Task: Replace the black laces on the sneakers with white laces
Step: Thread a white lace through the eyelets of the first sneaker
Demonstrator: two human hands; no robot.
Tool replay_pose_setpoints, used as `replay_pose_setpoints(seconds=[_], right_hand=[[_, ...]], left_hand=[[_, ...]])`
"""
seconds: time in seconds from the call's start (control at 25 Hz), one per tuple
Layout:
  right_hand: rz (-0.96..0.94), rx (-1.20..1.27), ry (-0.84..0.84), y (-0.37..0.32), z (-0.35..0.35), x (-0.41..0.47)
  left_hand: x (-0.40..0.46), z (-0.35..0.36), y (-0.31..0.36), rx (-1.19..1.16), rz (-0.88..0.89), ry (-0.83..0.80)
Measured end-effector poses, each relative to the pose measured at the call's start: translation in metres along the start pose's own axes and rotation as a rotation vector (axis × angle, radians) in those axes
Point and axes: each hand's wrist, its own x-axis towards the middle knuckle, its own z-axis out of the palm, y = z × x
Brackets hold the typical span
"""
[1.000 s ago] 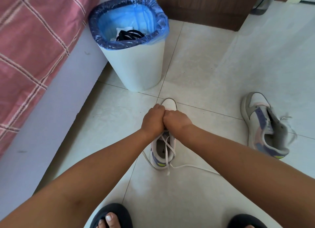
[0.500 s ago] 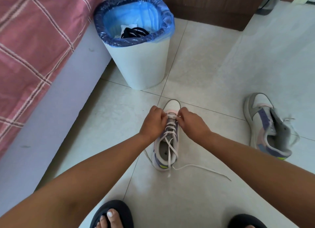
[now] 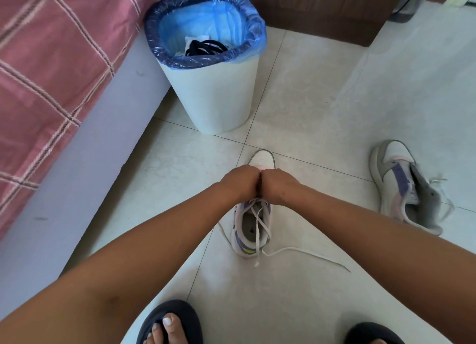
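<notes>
A white and purple sneaker [image 3: 253, 230] stands on the floor tiles with its toe pointing away from me. A white lace [image 3: 260, 221] is threaded through it, and one loose end trails to the right over the floor. My left hand [image 3: 239, 182] and my right hand [image 3: 277, 185] are pressed together over the front eyelets, fingers curled down onto the lace; the fingertips are hidden. The second sneaker [image 3: 404, 186] lies at the right, tongue open, with a thin white lace by it. Black laces [image 3: 206, 47] lie inside the bin.
A white waste bin [image 3: 213, 91] with a blue liner stands just beyond the sneaker. A bed with a pink checked cover [image 3: 51, 68] runs along the left. A brown cabinet [image 3: 322, 9] is at the back. My feet in dark slippers [image 3: 170, 323] are at the bottom edge.
My hands were together, spread apart over the eyelets half a second ago, and are pressed together again over the front of the sneaker. The loose lace end has shifted slightly.
</notes>
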Motion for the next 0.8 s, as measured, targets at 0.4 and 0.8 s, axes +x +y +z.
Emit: replay_pose_setpoints(seconds=[0.4,0.8], right_hand=[[-0.226,0.403,0.205,0.043,0.023,-0.019],[-0.101,0.551,0.091,0.038,0.018,-0.004]], left_hand=[[-0.028,0.032,-0.034,-0.492,0.116,0.300],[-0.011,0.015,-0.020,-0.281,0.116,0.180]])
